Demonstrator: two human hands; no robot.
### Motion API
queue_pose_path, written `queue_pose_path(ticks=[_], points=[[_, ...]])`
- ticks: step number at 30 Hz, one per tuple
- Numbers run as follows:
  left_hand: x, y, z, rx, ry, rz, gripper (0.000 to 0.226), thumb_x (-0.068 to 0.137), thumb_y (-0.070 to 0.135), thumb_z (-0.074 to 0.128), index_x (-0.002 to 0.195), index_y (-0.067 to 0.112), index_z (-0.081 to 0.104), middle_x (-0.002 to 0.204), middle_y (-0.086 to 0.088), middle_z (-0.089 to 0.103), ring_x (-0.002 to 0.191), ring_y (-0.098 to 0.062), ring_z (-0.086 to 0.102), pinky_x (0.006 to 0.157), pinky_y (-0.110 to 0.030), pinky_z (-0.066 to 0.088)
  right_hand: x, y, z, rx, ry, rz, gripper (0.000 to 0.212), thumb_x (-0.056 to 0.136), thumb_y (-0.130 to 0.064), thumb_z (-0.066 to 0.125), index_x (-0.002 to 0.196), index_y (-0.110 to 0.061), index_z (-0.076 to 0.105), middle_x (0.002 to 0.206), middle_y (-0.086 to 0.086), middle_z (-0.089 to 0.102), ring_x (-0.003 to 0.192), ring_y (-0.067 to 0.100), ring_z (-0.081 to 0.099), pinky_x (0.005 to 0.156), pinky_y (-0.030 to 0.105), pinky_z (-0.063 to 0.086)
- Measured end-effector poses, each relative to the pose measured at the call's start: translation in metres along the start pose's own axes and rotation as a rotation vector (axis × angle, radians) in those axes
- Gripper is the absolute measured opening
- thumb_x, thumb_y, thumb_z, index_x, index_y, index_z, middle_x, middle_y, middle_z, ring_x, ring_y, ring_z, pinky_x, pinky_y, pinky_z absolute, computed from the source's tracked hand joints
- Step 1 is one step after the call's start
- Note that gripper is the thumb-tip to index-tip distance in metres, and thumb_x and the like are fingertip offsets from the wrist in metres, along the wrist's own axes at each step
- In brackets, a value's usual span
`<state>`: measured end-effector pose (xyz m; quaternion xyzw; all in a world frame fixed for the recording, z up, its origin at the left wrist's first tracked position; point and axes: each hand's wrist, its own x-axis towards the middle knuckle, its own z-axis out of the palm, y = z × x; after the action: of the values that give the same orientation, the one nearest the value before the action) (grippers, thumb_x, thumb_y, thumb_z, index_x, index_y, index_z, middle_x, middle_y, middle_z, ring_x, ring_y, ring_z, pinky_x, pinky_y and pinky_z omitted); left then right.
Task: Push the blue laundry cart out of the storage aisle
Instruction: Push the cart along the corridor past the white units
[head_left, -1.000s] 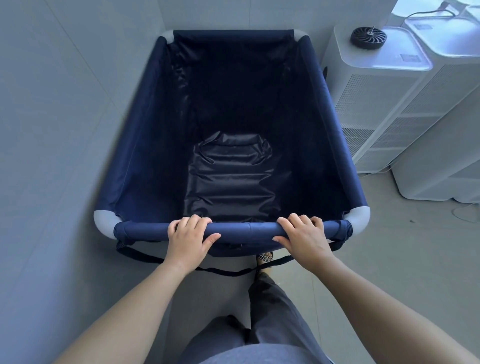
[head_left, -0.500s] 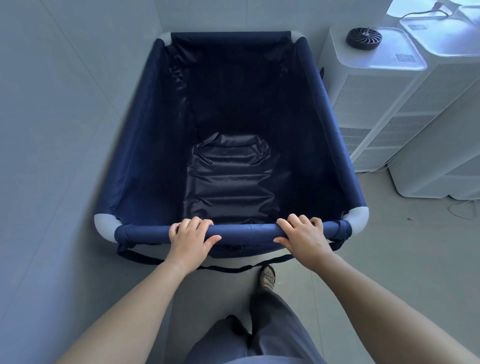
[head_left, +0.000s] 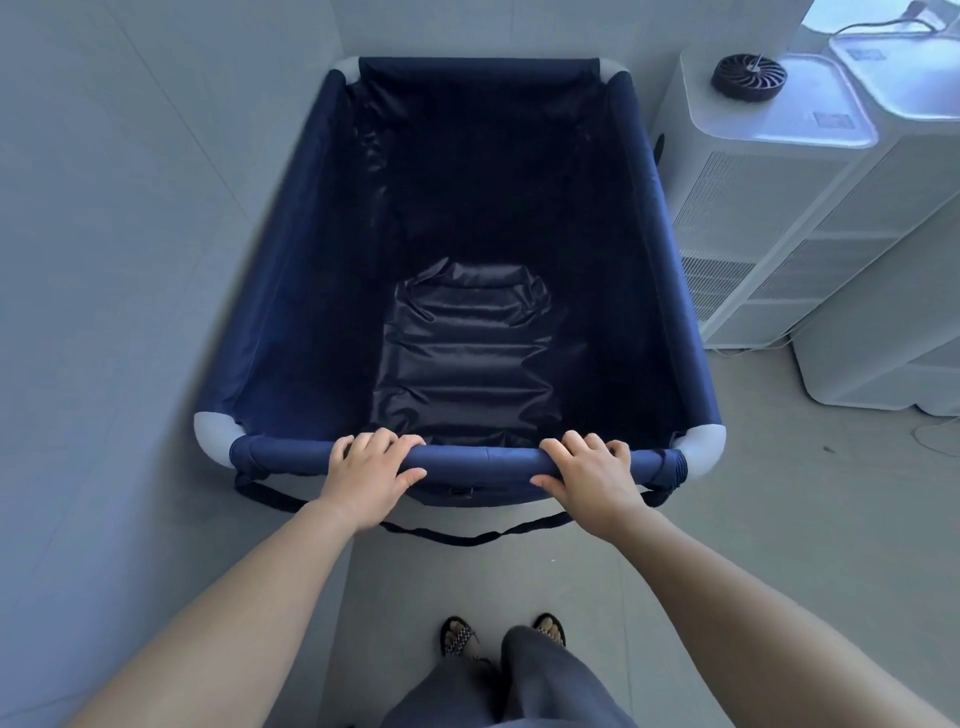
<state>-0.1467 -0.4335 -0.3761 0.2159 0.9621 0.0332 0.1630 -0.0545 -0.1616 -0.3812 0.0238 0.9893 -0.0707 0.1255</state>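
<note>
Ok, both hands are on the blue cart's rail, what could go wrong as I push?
1. The laundry cart sits between the wall and the white tower appliance; a skewed push may scrape either, and a knock could topple the small black fan on top.
2. The black strap hangs loose below the rail that the left hand and right hand grip, ahead of the sandalled feet; it might snag a foot.

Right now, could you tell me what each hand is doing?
Left hand: closed, gripping the cart's handle bar.
Right hand: closed, gripping the same bar.
</note>
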Motion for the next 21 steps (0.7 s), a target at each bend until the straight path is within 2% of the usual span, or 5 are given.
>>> queue_pose_path(ticks=[8, 12, 16, 21], points=[[-0.0048, 0.0032, 0.0015, 0.048, -0.009, -0.014, 0.041, 0.095, 0.052, 0.037, 0.133, 0.038, 0.038, 0.120, 0.009, 0.048, 0.119, -0.016, 0.042, 0.109, -0.037, 0.019, -0.0008, -0.0006, -0.0054, 0.032, -0.076, -0.001, 0.045, 0.091, -0.061, 0.033, 0.123, -0.030, 0.041, 0.110, -0.003, 0.050, 0.101, 0.022, 0.046, 0.093, 0.043, 0.031], [-0.0037, -0.0014, -0.0014, 0.033, -0.028, 0.012, 0.040, 0.094, 0.054, 0.036, 0.130, 0.038, 0.040, 0.118, 0.010, 0.049, 0.116, -0.015, 0.043, 0.104, -0.036, 0.023, -0.0002, -0.0024, -0.0073, 0.024, -0.094, 0.002, 0.046, 0.091, -0.061, 0.032, 0.122, -0.029, 0.042, 0.110, -0.002, 0.049, 0.100, 0.022, 0.046, 0.092, 0.043, 0.032], [0.0010, -0.0028, -0.0052, 0.049, -0.116, 0.051, 0.042, 0.094, 0.055, 0.034, 0.133, 0.037, 0.036, 0.123, 0.009, 0.047, 0.116, -0.016, 0.042, 0.101, -0.038, 0.026, -0.0031, -0.0032, -0.0050, 0.003, -0.081, 0.010, 0.045, 0.091, -0.060, 0.031, 0.120, -0.028, 0.043, 0.109, -0.003, 0.049, 0.099, 0.021, 0.045, 0.090, 0.042, 0.032], [0.0021, -0.0035, -0.0012, 0.073, -0.079, 0.048, 0.043, 0.094, 0.055, 0.035, 0.133, 0.037, 0.037, 0.123, 0.010, 0.048, 0.116, -0.017, 0.043, 0.101, -0.038, 0.026, -0.0013, -0.0013, -0.0050, 0.006, -0.062, -0.012, 0.044, 0.091, -0.061, 0.032, 0.119, -0.029, 0.042, 0.104, -0.003, 0.050, 0.094, 0.021, 0.049, 0.087, 0.041, 0.033]])
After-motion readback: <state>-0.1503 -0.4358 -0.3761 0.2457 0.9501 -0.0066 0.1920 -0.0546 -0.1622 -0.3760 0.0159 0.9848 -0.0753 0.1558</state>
